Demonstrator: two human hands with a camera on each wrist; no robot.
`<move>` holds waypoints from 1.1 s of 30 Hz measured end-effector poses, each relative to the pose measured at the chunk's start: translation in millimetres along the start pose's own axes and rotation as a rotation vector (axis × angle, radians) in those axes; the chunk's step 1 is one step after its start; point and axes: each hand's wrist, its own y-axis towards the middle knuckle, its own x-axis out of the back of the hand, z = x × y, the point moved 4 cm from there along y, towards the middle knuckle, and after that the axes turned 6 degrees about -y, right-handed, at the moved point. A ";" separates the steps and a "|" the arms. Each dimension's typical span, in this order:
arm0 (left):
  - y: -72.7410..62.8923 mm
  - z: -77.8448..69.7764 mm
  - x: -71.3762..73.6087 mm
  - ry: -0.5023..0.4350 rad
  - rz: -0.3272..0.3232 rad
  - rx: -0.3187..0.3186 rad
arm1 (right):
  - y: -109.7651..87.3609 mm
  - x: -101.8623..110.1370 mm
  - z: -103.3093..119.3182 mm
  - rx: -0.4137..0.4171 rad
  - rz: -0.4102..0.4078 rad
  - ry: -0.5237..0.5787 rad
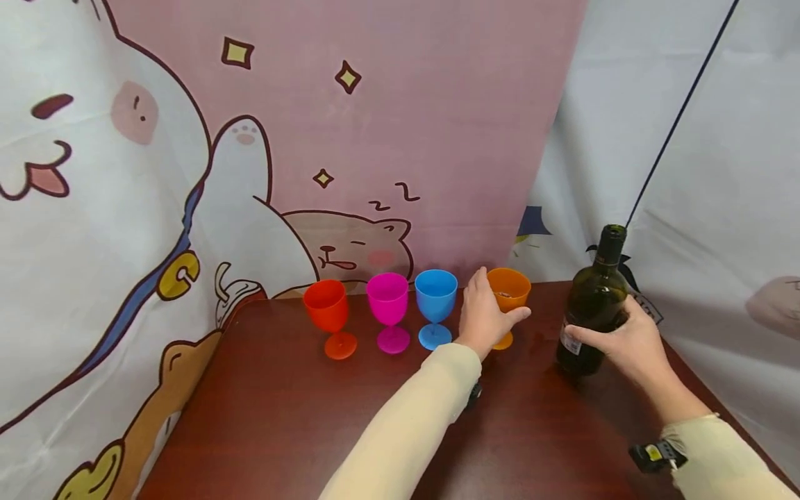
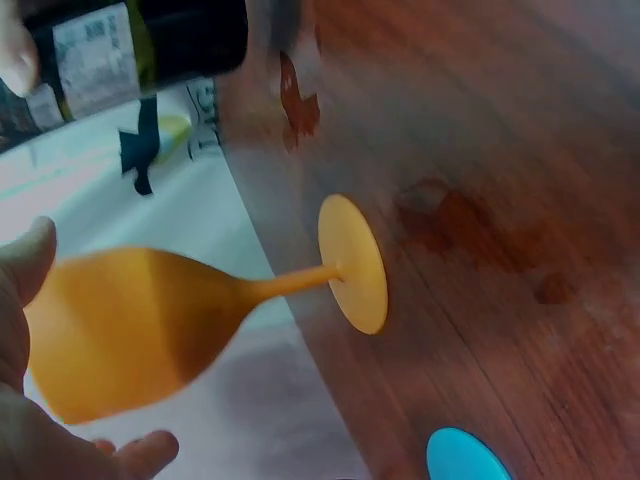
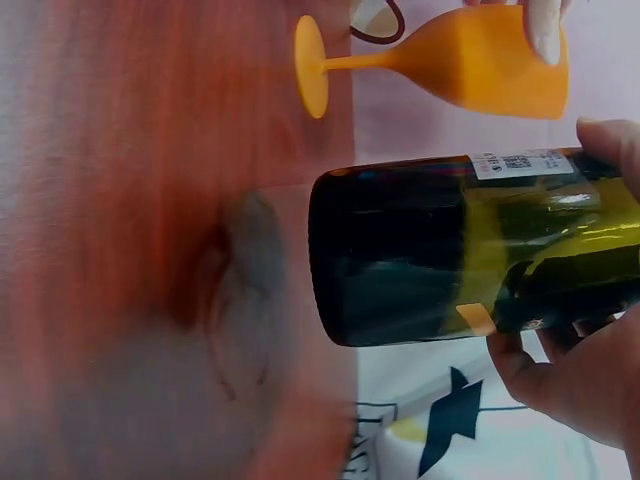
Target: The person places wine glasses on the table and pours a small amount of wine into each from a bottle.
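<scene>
My right hand (image 1: 634, 344) grips a dark green wine bottle (image 1: 590, 302) around its body, thumb across the front near the white label. The bottle is upright, its base close over the tabletop. My left hand (image 1: 484, 316) is at the orange goblet (image 1: 509, 285), fingers extended along the left of its bowl and thumb in front. In the left wrist view, the thumb and fingers are spread on either side of the orange bowl (image 2: 150, 335). The goblet stands upright on its round foot, and a small glint shows inside it.
Left of the orange goblet stand a blue goblet (image 1: 436, 295), a magenta goblet (image 1: 388, 298) and a red goblet (image 1: 328, 305) in a row near the back edge of the brown table (image 1: 300, 423). A printed cloth (image 1: 450, 139) hangs behind. Wet-looking reddish patches (image 2: 465, 230) mark the tabletop.
</scene>
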 end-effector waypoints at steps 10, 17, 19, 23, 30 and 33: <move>-46.2 1.1 44.2 0.123 -0.032 -0.332 | -13.9 11.3 -31.2 -0.054 -0.083 0.003; -41.1 23.9 87.7 0.061 -0.229 -0.232 | -16.2 12.0 -36.4 -0.062 -0.085 0.009; -36.9 30.8 91.7 0.037 -0.226 -0.160 | -17.0 9.5 -37.6 -0.062 -0.084 0.002; -30.6 42.3 93.3 0.011 -0.190 -0.060 | -18.8 1.8 -38.3 -0.047 -0.067 -0.006; -20.5 53.4 92.8 0.048 -0.176 0.012 | -19.8 -6.3 -35.1 -0.028 -0.051 -0.007; -15.8 53.9 94.1 0.067 -0.178 0.025 | -18.6 -8.3 -33.2 -0.031 -0.046 -0.017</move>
